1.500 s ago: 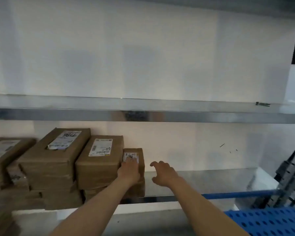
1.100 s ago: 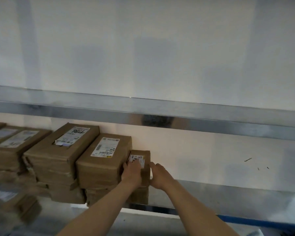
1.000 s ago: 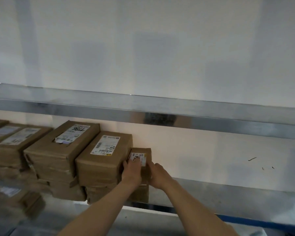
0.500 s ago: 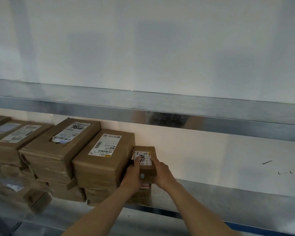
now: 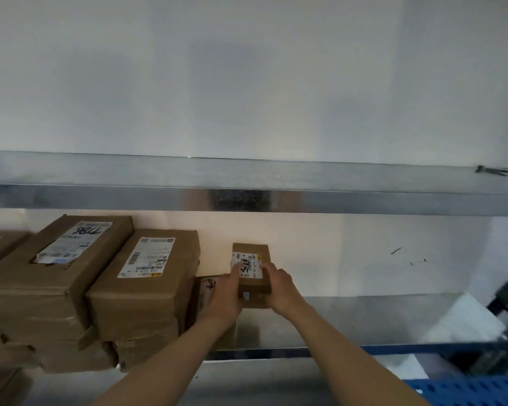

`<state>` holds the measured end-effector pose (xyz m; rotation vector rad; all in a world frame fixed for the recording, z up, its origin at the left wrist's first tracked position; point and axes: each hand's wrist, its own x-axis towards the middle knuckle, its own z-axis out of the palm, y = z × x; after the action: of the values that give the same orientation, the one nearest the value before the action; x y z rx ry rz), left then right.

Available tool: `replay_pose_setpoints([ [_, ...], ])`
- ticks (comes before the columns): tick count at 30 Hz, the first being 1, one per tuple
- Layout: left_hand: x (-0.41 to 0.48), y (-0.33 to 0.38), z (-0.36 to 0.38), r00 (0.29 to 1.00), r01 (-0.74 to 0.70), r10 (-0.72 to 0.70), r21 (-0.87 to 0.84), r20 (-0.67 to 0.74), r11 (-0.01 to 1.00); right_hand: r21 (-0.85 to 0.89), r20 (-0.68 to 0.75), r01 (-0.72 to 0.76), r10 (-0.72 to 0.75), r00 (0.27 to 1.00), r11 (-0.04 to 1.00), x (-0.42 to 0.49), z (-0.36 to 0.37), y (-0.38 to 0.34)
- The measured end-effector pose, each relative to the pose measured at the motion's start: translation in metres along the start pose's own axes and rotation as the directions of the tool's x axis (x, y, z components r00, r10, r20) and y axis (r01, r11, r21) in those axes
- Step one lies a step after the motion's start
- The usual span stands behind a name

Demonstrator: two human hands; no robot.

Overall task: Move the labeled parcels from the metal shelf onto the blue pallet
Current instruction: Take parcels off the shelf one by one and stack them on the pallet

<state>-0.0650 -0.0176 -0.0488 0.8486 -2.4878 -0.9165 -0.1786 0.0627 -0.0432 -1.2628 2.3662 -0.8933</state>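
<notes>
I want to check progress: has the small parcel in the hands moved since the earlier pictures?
Yes. The small parcel has moved right, away from the neighbouring large parcel it was touching; the wall now shows between them.

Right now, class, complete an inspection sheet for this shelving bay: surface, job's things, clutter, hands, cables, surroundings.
Surface: metal shelf, shiny sheet metal, parcels stacked at its left.
Job's things: small labeled parcel held between both hands; larger labeled parcels stacked at left; blue pallet at lower right corner.
Clutter: small dark object on the upper shelf, too small to identify.
Hands: left hand and right hand grip the small labeled parcel's sides.
Cables: nothing seen.
Surroundings: white wall with faint dark marks.
</notes>
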Motion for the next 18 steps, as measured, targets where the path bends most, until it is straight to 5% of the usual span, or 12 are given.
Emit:
replay_pose_setpoints([
  [9,0.002,0.070,0.054,0.959,-0.212,0.217,-0.044,0.182,0.976,-0.006,-0.147,-0.210,0.207,0.967,0.978,-0.063,-0.059,0.051],
  [14,-0.009,0.133,0.109,0.881,-0.316,0.379,-0.244,0.283,0.917,0.154,-0.259,-0.437,0.463,0.847,0.886,-0.126,-0.109,0.084],
  [18,-0.020,0.186,0.163,0.783,-0.373,0.455,-0.264,0.424,0.889,0.111,-0.360,-0.545,0.545,0.757,0.831,-0.182,-0.146,0.128],
])
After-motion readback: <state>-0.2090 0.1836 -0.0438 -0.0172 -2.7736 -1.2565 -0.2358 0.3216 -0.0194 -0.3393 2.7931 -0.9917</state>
